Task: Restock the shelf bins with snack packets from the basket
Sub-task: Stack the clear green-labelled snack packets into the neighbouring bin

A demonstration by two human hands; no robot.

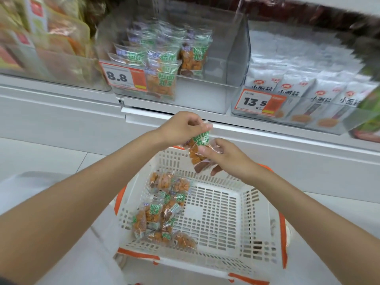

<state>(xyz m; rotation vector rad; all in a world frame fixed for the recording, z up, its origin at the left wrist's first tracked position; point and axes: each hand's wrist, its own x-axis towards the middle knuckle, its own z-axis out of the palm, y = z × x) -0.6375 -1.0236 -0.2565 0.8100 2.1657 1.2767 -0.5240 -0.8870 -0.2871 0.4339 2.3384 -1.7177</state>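
A clear snack packet (199, 150) with orange pieces and a green label hangs between both hands, above the far rim of the basket. My left hand (183, 125) pinches its top edge. My right hand (224, 156) grips its lower half. The white slotted basket (222, 214) with orange trim sits below, with several like packets (162, 210) piled in its left half. On the shelf above, a clear bin (234, 58) marked 8.8 holds several of the same packets (162, 79) standing in rows at its left side.
A bin of white packets (304, 93) priced 13.5 stands to the right. A bin of blurred orange-brown packs (51, 48) stands to the left. The white shelf ledge (61, 103) runs across in front of the bins. Pale floor lies left of the basket.
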